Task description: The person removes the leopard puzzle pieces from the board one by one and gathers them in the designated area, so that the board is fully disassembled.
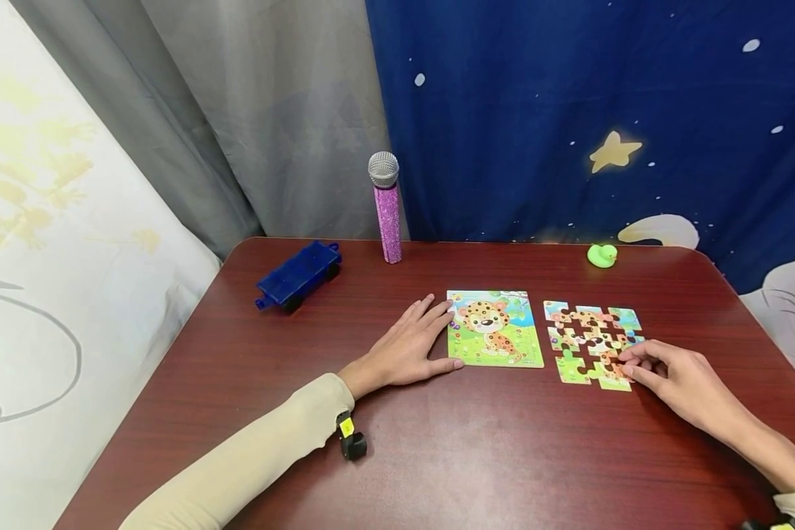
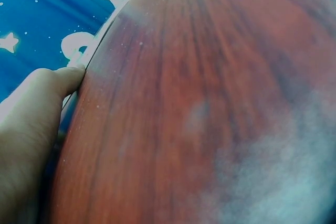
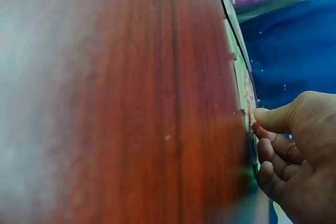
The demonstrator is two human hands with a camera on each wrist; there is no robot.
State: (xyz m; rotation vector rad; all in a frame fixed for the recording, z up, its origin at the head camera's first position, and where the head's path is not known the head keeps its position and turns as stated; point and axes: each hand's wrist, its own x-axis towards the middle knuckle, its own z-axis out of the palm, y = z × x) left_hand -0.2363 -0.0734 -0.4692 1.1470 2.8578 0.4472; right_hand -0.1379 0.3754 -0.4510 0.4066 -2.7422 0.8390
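Observation:
My left hand (image 1: 407, 346) lies with fingers spread at the left side of a square leopard picture board (image 1: 528, 338). Its fingertips touch the left edge and its thumb reaches the lower left corner. To the right lie several jigsaw pieces (image 1: 572, 370), set in rows with gaps, showing parts of a similar leopard picture. At their lower right, my right hand (image 1: 679, 379) pinches a puzzle piece between thumb and forefinger, the other fingers curled. The hand covers part of that piece. In the right wrist view, the thumb (image 3: 275, 119) sits right at the pieces' edge.
A purple glittery microphone (image 1: 388, 221) stands upright at the back of the dark red table (image 1: 477, 456). A blue toy wagon (image 1: 298, 276) sits at the back left, a green rubber duck (image 1: 601, 255) at the back right. Curtains (image 1: 503, 110) hang behind the table.

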